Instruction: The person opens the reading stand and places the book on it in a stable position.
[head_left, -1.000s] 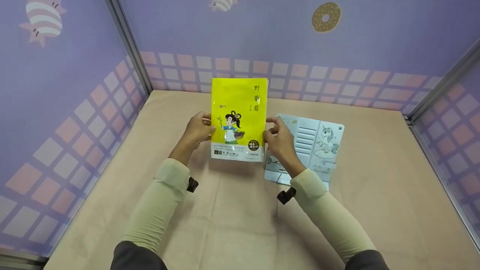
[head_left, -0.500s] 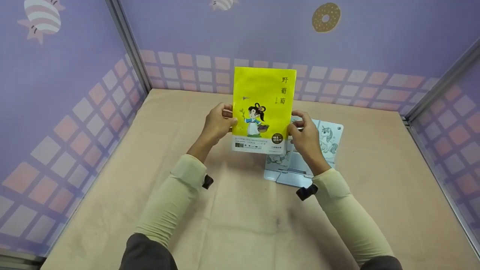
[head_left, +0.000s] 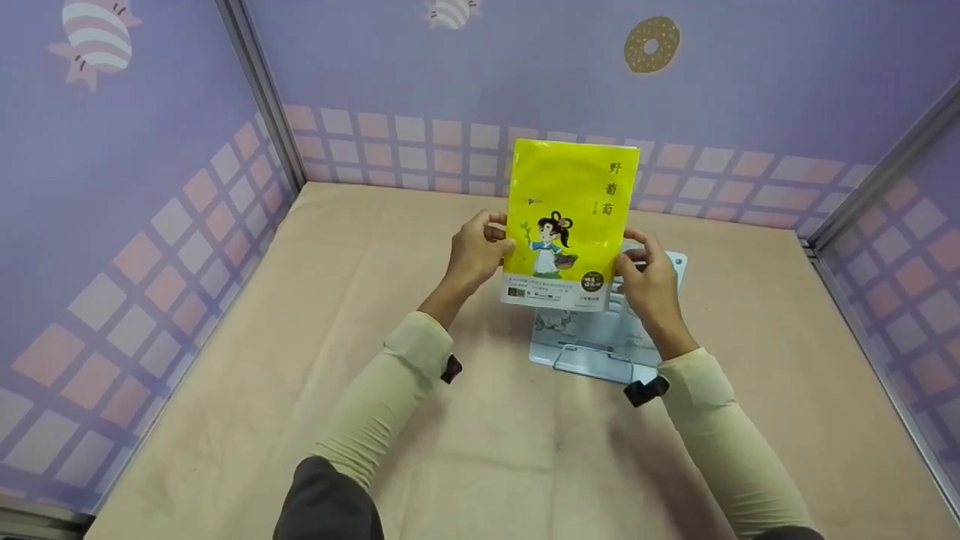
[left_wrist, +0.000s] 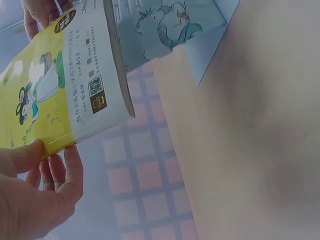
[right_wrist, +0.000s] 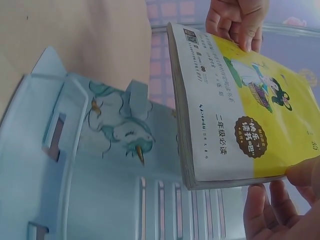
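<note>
A yellow paperback book (head_left: 571,202) with a girl on its cover is held upright between both hands. My left hand (head_left: 478,251) grips its left edge, thumb on the cover and fingers behind, as the left wrist view shows on the book (left_wrist: 50,95). My right hand (head_left: 651,281) pinches the right edge the same way. Behind and below the book stands a pale blue book stand (head_left: 600,337) with unicorn drawings, slots and a front ledge. The book hides much of the stand in the head view. In the right wrist view the book (right_wrist: 225,110) is raised in front of the stand (right_wrist: 110,175).
A beige cloth covers the table (head_left: 360,337). Purple panels with checks (head_left: 420,142) rise at the back and both sides, joined by metal posts (head_left: 262,90). Small black wrist cameras sit at both cuffs.
Both hands have carried the book rightward, from left of the stand to in front of its upper part. The stand has stayed in place.
</note>
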